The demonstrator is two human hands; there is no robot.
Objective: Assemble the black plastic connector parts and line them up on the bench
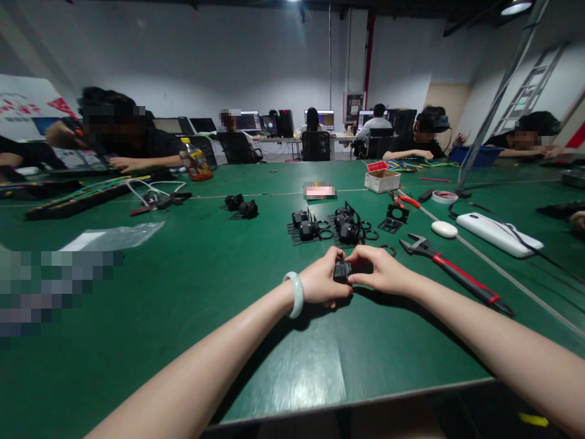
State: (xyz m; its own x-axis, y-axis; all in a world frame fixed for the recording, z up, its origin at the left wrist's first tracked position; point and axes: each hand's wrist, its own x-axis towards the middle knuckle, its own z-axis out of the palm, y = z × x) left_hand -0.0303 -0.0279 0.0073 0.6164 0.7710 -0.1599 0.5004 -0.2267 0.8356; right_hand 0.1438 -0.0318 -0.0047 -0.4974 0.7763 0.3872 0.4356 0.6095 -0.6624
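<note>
Between my two hands is a small black cable gland (340, 272), low over the green table. My left hand (322, 280), with a pale bangle at the wrist, grips it from the left by fingers and thumb. On its right side the thumb and fingers of my right hand (381, 271) pinch it; part of it is hidden by the fingers. Just beyond lie more black cable glands (307, 229) on flat brackets, with loose black rings (326, 233) beside them. An empty black bracket (393, 218) stands farther right.
Right of my hands lie an adjustable wrench (461, 274), a white power bank (498, 234), a white mouse (444, 229) and a tape roll (445, 197). A small box (382, 181) and a drink bottle (196, 161) stand farther back. Other people sit around the table (256, 341).
</note>
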